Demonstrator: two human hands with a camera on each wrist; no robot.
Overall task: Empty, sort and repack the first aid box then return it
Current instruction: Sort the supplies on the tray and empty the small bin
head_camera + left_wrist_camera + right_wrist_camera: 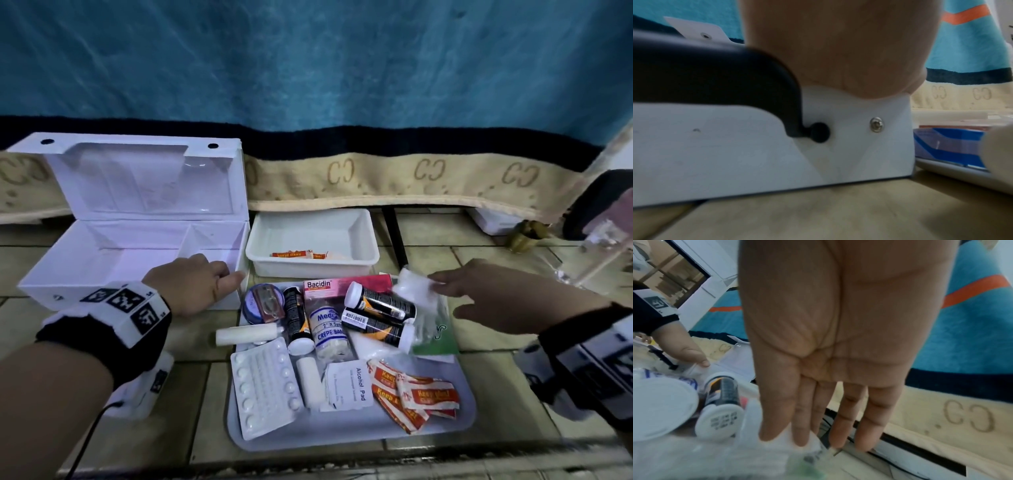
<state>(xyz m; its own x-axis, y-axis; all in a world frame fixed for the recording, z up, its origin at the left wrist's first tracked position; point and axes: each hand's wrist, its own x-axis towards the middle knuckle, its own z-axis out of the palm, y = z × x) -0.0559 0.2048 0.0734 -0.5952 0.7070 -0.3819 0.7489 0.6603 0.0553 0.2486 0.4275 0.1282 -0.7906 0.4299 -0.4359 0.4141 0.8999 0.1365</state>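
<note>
First aid box (102, 260) at frame left is emptied, the tray (467, 404) pile isn't sorted yet; left hand (191, 287) hooks its rim, right hand (496, 294) lightly pinches a gauze packet (412, 286).

Your left hand (193, 286) reaches forward on the left, palm down. Its fingers curl over the near rim of the first aid box (85, 267), and the thumb lies along it. Your right hand (496, 296) stretches in from the right with fingers nearly straight, thumb and forefinger pinching a white packet (416, 286). Both forearms angle inward.
</note>
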